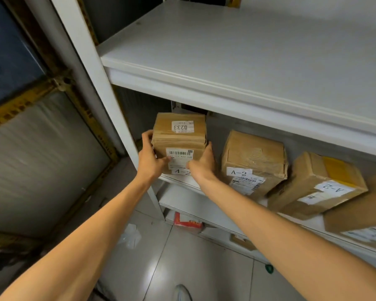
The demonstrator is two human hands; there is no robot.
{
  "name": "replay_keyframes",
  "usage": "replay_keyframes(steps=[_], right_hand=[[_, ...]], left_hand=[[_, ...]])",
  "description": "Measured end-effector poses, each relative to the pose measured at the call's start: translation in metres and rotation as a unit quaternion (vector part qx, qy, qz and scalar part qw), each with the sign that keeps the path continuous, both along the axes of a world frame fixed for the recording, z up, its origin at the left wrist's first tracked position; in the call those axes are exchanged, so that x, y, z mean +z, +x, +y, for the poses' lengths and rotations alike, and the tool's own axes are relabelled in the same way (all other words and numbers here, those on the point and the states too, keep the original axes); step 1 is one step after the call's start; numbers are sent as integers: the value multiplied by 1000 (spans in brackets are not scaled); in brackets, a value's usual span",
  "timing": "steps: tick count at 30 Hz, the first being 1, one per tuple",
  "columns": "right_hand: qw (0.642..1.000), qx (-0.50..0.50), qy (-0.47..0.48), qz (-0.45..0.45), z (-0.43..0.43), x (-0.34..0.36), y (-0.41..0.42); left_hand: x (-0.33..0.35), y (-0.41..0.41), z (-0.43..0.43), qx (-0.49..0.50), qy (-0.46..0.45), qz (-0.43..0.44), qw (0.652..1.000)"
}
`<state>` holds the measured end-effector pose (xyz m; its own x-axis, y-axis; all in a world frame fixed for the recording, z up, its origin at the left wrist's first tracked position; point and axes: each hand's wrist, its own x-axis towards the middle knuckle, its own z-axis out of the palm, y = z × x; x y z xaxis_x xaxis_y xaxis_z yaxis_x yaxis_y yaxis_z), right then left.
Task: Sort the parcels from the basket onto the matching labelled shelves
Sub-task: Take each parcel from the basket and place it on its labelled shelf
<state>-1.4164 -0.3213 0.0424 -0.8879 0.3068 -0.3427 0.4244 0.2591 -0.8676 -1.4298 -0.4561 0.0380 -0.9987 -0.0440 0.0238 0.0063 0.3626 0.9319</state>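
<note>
White metal shelving stands over a grey tiled floor [182, 257], and the parcel [179, 137] is at the left end of the middle shelf [178, 181], close to the post [109, 94]. Both hands are clamped on it: the left hand [150, 157] wraps its left edge and the right hand [201, 164] presses its right side, thumbs on the front face.

The parcel sits right at the shelf's front lip, and whether its full weight is down cannot be told. Let go while it overhangs, it would likely tip forward and drop to the floor. Pushed in crookedly, its corner could catch the post, or the left fingers could be pinched against it. A shove to the right might knock the second parcel [254, 159], which lies near but apart.

It is a brown cardboard box, roughly cubic, bound in clear tape, its edges a little rumpled. A white sticker reading 0233 lies on top, a barcode label crosses the front, and below it an A-2 tag shows, partly covered by the hands. The second parcel carries the same A-2 mark, so the place looks right.
</note>
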Motion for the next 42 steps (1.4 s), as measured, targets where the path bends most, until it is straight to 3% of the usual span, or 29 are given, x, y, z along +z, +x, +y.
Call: replay_keyframes(steps=[9, 11, 16, 21, 28, 35, 42], right_hand=[[1000, -5, -17, -8, 7, -1, 6], [1000, 10, 21, -10, 10, -2, 10], [989, 97, 101, -45, 24, 5, 30], [954, 255, 155, -31, 29, 15, 64], [854, 448, 254, 71, 52, 43, 114], [746, 591, 257, 167, 70, 73, 182], [615, 710, 252, 231, 56, 81, 281]], left_hand=[[-2, 9, 4, 2, -12, -42, 999], [1, 14, 4, 6, -25, -39, 999], [19, 31, 12, 2, -113, -61, 992], [35, 84, 19, 51, -262, -55, 962], [62, 182, 40, 97, -351, -75, 928], [88, 292, 61, 177, -417, -90, 887], [91, 435, 75, 295, -374, -159, 865]])
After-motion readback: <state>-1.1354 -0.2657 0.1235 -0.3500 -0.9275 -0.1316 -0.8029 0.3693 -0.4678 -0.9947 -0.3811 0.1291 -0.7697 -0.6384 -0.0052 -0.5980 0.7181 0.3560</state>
